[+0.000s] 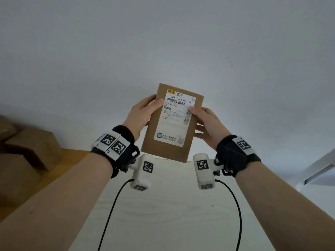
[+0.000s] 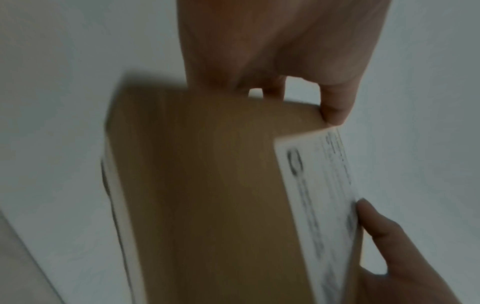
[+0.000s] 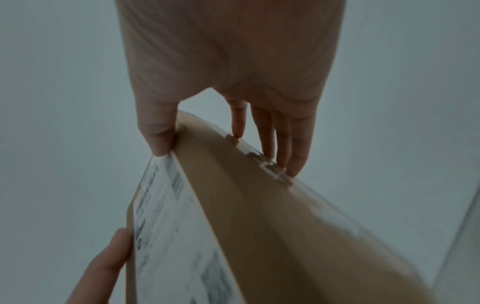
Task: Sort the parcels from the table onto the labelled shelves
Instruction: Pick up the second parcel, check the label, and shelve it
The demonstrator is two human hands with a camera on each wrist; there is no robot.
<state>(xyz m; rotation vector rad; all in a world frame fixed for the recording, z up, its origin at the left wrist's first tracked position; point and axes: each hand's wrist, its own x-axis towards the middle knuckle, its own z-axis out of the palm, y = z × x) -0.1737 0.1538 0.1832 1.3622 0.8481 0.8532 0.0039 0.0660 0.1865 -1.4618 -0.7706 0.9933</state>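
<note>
A flat brown cardboard parcel (image 1: 154, 134) with a white shipping label (image 1: 174, 120) reading T045 is held upright in the air, label facing me, above the white table (image 1: 163, 205). My left hand (image 1: 143, 115) grips its left edge, thumb on the front near the label's top. My right hand (image 1: 208, 122) grips its right edge, thumb on the label. In the left wrist view the parcel (image 2: 202, 185) shows its brown side under my left hand (image 2: 272, 61). In the right wrist view my right hand (image 3: 233, 82) has its thumb on the front of the parcel (image 3: 246, 216) and its fingers behind.
Several plain brown cardboard boxes (image 1: 34, 147) are stacked at the left on a wooden surface (image 1: 68, 160). A plain white wall (image 1: 163, 42) fills the background. A white slanted panel (image 1: 320, 169) shows at the right edge.
</note>
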